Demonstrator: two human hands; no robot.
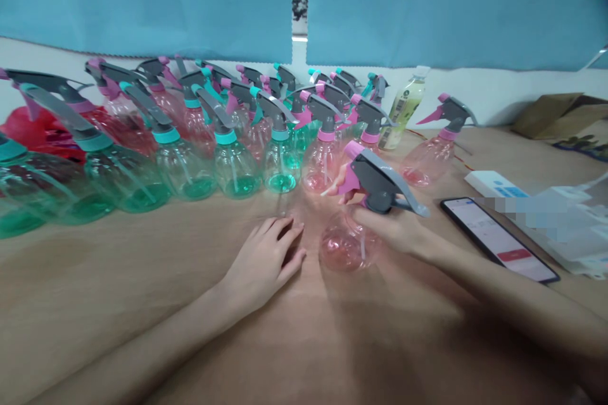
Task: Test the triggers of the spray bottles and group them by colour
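Note:
A clear pink spray bottle (346,243) with a grey and pink trigger head is in the grip of my right hand (392,224), whose fingers wrap round its neck below the head. The bottle is upright, near the table surface; whether its base touches cannot be made out. To its left, my left hand (268,253) rests on the table, palm down with the fingers loosely bent and apart, holding nothing. Just beyond it stands a green spray bottle (281,168) with a turquoise collar, and beside that a pink spray bottle (323,164).
Several more green and pink spray bottles (190,168) fill the left and back of the table. At right lie a phone (498,240) and a white power strip (536,215). Farther back are a lone pink sprayer (430,155), a drink bottle (406,104) and a brown bag (551,114).

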